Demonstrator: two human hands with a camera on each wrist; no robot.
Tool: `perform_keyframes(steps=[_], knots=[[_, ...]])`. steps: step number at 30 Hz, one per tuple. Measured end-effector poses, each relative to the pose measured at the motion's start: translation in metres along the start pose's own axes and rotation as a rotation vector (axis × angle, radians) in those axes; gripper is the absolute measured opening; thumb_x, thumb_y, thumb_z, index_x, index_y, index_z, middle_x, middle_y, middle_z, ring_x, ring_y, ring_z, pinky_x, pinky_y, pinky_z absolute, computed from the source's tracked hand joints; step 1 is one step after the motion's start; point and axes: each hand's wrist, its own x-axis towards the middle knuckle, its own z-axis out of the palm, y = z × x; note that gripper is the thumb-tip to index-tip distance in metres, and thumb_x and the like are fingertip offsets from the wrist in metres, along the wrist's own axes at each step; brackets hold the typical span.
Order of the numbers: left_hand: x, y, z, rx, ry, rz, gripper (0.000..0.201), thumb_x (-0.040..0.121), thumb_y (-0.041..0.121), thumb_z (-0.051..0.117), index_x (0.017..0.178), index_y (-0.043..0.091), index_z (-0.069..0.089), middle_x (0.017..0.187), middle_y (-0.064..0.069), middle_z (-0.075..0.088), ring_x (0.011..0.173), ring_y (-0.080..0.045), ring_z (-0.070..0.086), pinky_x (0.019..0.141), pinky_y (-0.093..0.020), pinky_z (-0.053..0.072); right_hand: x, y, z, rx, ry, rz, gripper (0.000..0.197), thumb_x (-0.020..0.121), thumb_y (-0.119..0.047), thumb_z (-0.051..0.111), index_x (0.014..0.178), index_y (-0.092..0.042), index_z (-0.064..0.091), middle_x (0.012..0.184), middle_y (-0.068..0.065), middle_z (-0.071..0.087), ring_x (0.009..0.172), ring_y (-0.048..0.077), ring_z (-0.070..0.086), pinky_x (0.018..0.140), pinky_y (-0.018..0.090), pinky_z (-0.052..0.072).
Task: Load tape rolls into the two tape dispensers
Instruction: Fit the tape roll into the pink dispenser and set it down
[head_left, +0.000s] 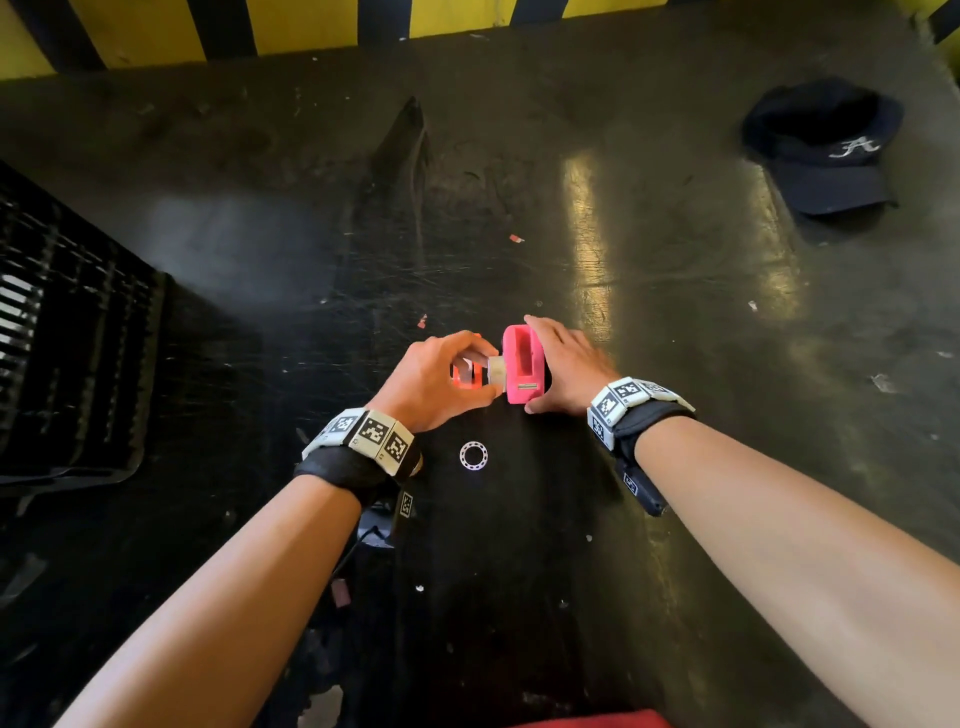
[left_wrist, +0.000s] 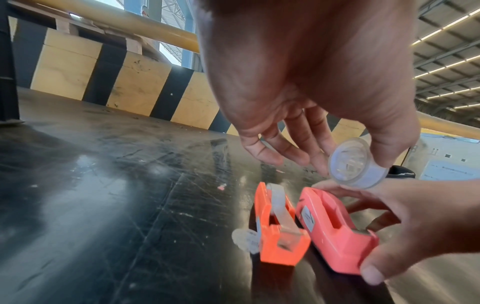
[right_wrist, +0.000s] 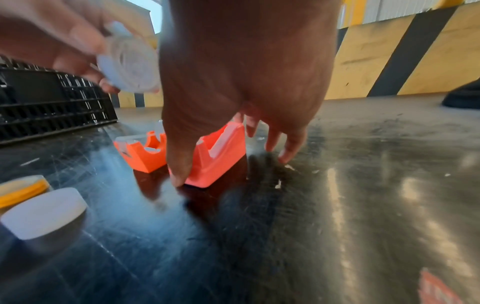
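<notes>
From the head view, centre of the frame: the left hand (head_left: 434, 382) pinches a clear tape roll (head_left: 497, 373) right against the pink dispenser (head_left: 524, 370), and the right hand (head_left: 566, 366) cups that dispenser from its far side on the dark desk (head_left: 675, 338). The orange dispenser (head_left: 464, 378) peeks out under the left hand. A small white ring (head_left: 473, 455) lies just below; a dark cap (head_left: 826, 145) sits upper right, a black crate (head_left: 67, 332) at the left edge.

Left wrist view: thumb and finger grip the tape roll (left_wrist: 354, 164) at right of centre, above the pink dispenser (left_wrist: 337, 232). The orange dispenser (left_wrist: 279, 230) beside it already carries tape.

Right wrist view: the right hand's (right_wrist: 241, 86) grip is spread, thumb and fingers straddling the pink dispenser (right_wrist: 218, 156). The roll (right_wrist: 130, 63) hovers blurred, upper left.
</notes>
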Motion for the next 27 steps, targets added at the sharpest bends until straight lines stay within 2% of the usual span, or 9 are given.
perform_keyframes(steps=[2,4,7,9,13,20,24,27], knots=[[0.007,-0.001,-0.003,0.010,-0.013,0.003,0.041,0.079,0.026,0.084,0.116,0.022,0.067,0.095,0.023,0.064,0.087,0.004,0.064,0.076,-0.005,0.044,0.004,-0.002,0.002,0.006,0.022,-0.008,0.131,0.061,-0.037,0.097,0.162,-0.025,0.015,0.168,0.001,0.028,0.149,0.035,0.033,0.115,0.060,0.037],[0.013,-0.001,-0.004,0.009,-0.016,0.014,0.040,0.080,0.025,0.083,0.117,0.021,0.068,0.097,0.024,0.064,0.090,0.004,0.062,0.080,-0.005,0.043,0.005,-0.001,0.005,0.039,0.049,-0.029,0.128,0.058,-0.038,0.097,0.160,-0.025,0.021,0.164,0.001,0.035,0.145,0.034,0.038,0.114,0.057,0.039],[0.018,0.000,-0.001,0.039,0.002,0.035,0.043,0.082,0.031,0.082,0.121,0.022,0.068,0.110,0.013,0.068,0.104,-0.008,0.061,0.092,-0.023,0.046,-0.002,0.000,0.007,0.157,0.090,-0.101,0.124,0.054,-0.040,0.095,0.156,-0.025,0.026,0.159,0.003,0.037,0.143,0.031,0.041,0.114,0.048,0.040],[0.021,0.002,0.002,0.062,0.024,0.045,0.043,0.081,0.033,0.082,0.121,0.025,0.068,0.114,0.010,0.067,0.106,-0.012,0.056,0.093,-0.029,0.044,-0.009,-0.001,0.006,0.212,0.110,-0.153,0.122,0.054,-0.040,0.094,0.155,-0.024,0.028,0.156,0.003,0.038,0.141,0.029,0.043,0.114,0.047,0.041],[0.024,0.007,0.006,0.084,0.046,0.060,0.046,0.079,0.037,0.083,0.121,0.029,0.068,0.124,0.005,0.067,0.116,-0.017,0.055,0.099,-0.034,0.044,-0.024,-0.007,0.000,0.242,0.158,-0.213,0.119,0.055,-0.039,0.095,0.154,-0.024,0.030,0.153,0.002,0.039,0.136,0.025,0.048,0.110,0.043,0.044],[0.017,0.012,0.007,0.157,0.048,0.052,0.050,0.079,0.037,0.083,0.124,0.027,0.066,0.137,0.002,0.058,0.127,-0.021,0.049,0.104,-0.033,0.040,-0.043,-0.017,-0.010,0.224,0.165,-0.230,0.120,0.056,-0.039,0.095,0.155,-0.025,0.028,0.154,0.000,0.037,0.131,0.026,0.053,0.103,0.041,0.048],[0.011,0.013,0.009,0.157,0.062,0.039,0.055,0.077,0.038,0.084,0.126,0.028,0.062,0.135,0.002,0.057,0.122,-0.020,0.053,0.104,-0.037,0.046,-0.050,-0.022,-0.011,0.245,0.192,-0.236,0.119,0.056,-0.042,0.095,0.154,-0.027,0.029,0.151,0.000,0.041,0.130,0.025,0.053,0.103,0.042,0.049],[0.006,0.016,0.010,0.081,0.110,0.041,0.060,0.074,0.033,0.086,0.124,0.026,0.054,0.124,0.004,0.062,0.112,-0.016,0.060,0.097,-0.036,0.052,-0.055,-0.024,-0.014,0.269,0.214,-0.250,0.106,0.056,-0.042,0.094,0.143,-0.031,0.036,0.137,-0.001,0.048,0.116,0.022,0.058,0.094,0.043,0.052]])
